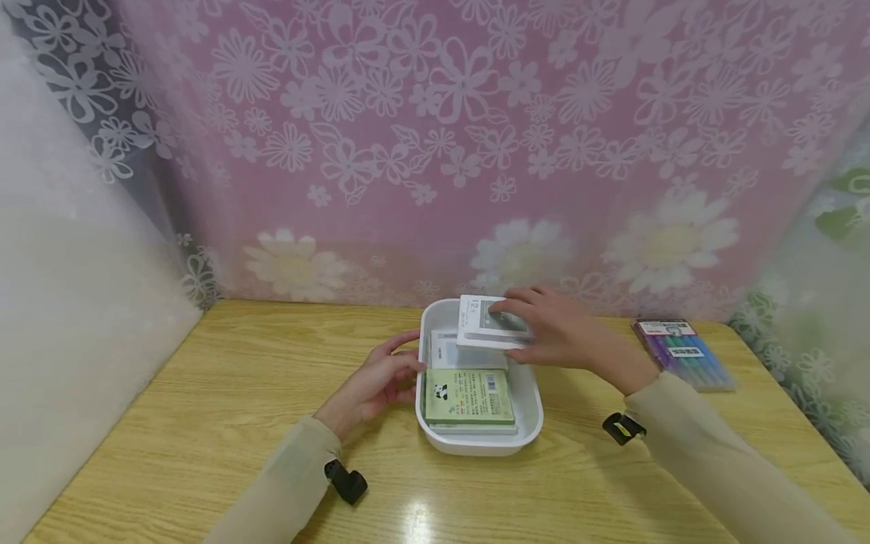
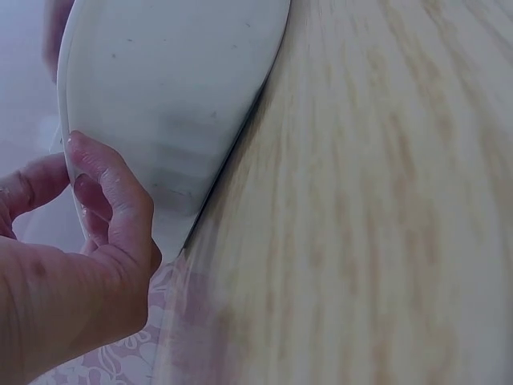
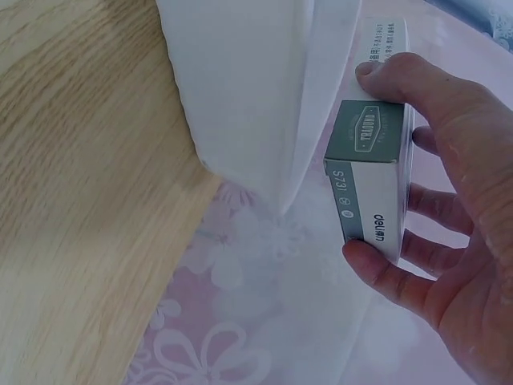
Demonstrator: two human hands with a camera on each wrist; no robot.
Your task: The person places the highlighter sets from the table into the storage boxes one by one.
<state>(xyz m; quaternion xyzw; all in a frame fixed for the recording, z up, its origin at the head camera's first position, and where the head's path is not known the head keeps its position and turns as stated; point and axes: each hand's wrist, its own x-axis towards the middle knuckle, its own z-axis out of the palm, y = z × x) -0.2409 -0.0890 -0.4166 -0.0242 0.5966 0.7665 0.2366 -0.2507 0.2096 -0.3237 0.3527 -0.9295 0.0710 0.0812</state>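
Observation:
A white plastic bin stands on the table with its far end near the curtain. My left hand pinches its left rim between thumb and fingers, as the left wrist view shows from the side. Above the bin's far right part, my right hand grips a small white and dark-green deli box, thumb on one side and fingers on the other. Inside the bin lie a green packet with a panda print at the near end and a pale, flat item behind it, partly hidden by the held box.
A clear pack of coloured pens lies on the wooden table at the right, beyond my right forearm. A pink flowered curtain hangs along the table's back edge. Both sleeves carry a black wrist strap piece.

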